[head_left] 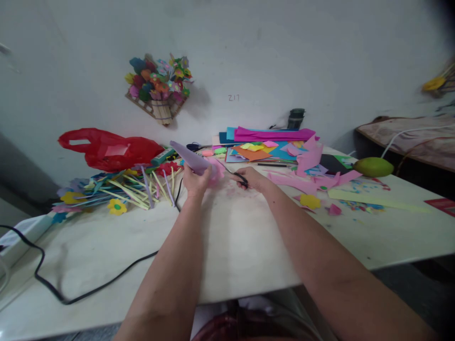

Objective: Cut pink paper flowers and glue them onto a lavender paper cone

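My left hand (194, 181) is closed around a purple paper roll (189, 157) that slants up to the left, with a small pink paper piece (215, 171) at its lower end. My right hand (251, 179) grips black-handled scissors (237, 176), whose blades point left toward the pink piece. Both hands hover over the white table (234, 246), close together near its far middle.
Paper flowers with long stems (121, 189) lie left of my hands, behind them a red plastic bag (110, 150). Coloured paper sheets (270, 142) and pink scraps (313, 175) spread to the right, with a green fruit (374, 166). A black cable (88, 289) crosses the near left.
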`<state>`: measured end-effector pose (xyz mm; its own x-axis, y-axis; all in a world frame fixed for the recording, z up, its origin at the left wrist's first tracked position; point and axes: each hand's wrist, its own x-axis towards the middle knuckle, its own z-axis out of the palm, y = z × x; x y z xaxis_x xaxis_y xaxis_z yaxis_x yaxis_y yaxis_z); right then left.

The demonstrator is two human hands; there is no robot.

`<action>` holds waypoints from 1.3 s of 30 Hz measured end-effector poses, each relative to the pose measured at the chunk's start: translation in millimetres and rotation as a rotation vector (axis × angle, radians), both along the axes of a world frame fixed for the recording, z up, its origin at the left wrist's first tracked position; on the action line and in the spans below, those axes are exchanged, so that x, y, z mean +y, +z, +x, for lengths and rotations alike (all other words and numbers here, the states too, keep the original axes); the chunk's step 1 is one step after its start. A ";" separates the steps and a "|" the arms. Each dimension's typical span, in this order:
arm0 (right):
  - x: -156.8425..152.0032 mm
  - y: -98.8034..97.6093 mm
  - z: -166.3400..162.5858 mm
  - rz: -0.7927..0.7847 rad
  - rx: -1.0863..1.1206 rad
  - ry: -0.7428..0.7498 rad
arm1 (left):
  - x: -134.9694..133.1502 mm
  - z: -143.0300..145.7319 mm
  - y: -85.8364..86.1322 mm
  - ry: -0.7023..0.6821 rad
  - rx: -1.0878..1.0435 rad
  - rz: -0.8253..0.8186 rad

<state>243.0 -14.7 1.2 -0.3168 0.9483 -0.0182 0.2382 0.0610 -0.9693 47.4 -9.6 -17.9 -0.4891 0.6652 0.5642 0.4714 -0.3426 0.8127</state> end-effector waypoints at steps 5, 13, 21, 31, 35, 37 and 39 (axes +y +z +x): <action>4.2 -2.8 4.1 -0.028 0.004 0.036 | 1.7 -4.4 -1.2 -0.051 0.024 0.019; 7.9 -6.8 8.5 -0.008 -0.035 0.072 | 1.4 -7.0 -1.6 -0.098 0.003 0.037; 10.6 -9.0 8.4 -0.007 -0.034 0.075 | 3.4 -8.1 -1.7 -0.111 -0.038 0.084; 9.8 -8.7 7.9 -0.006 -0.021 0.073 | 3.9 -8.1 -1.7 -0.135 -0.061 0.108; 11.0 -9.8 8.1 -0.008 -0.012 0.074 | 4.5 -8.7 -2.0 -0.125 -0.055 0.113; 11.5 -10.1 8.7 -0.007 -0.016 0.079 | 4.9 -9.6 -1.6 -0.133 -0.064 0.112; 11.3 -9.5 9.4 -0.008 -0.020 0.084 | 5.0 -10.7 -0.6 -0.162 -0.073 0.122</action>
